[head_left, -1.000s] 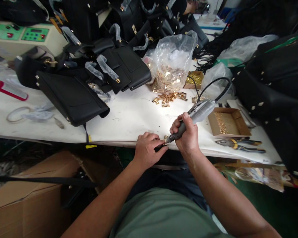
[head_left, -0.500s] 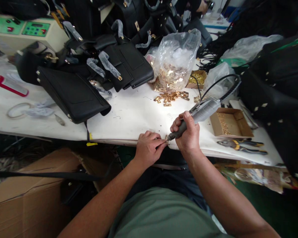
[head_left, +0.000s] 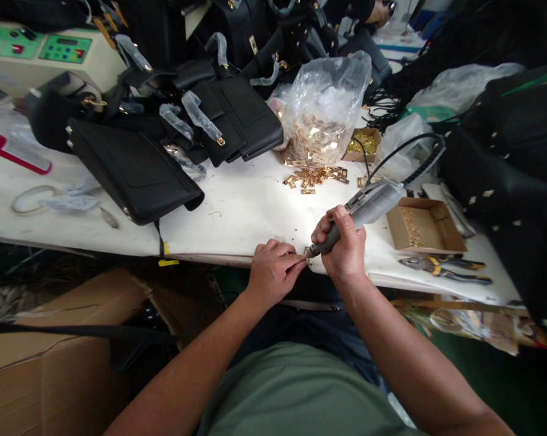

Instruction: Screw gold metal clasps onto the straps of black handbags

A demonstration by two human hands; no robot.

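My right hand (head_left: 343, 251) is wrapped round a grey powered hand tool (head_left: 366, 211) with a black cord, its tip pointing down-left at the table's front edge. My left hand (head_left: 273, 269) is closed in a pinch on a small gold metal fitting (head_left: 306, 253) right at the tool's tip. The two hands almost touch. Further back on the white table (head_left: 246, 212) lies a small heap of loose gold fittings (head_left: 314, 177) in front of a clear plastic bag (head_left: 323, 115) full of the same parts.
Black handbags (head_left: 137, 169) crowd the table's left and back. A small cardboard box (head_left: 425, 227) of tiny gold parts and pliers (head_left: 441, 266) lie to the right. A machine with a green panel (head_left: 64, 48) stands back left. A large carton (head_left: 50, 363) sits below.
Both hands have stayed at the table's front edge with the tool's tip on the fitting; only the view has shifted slightly.
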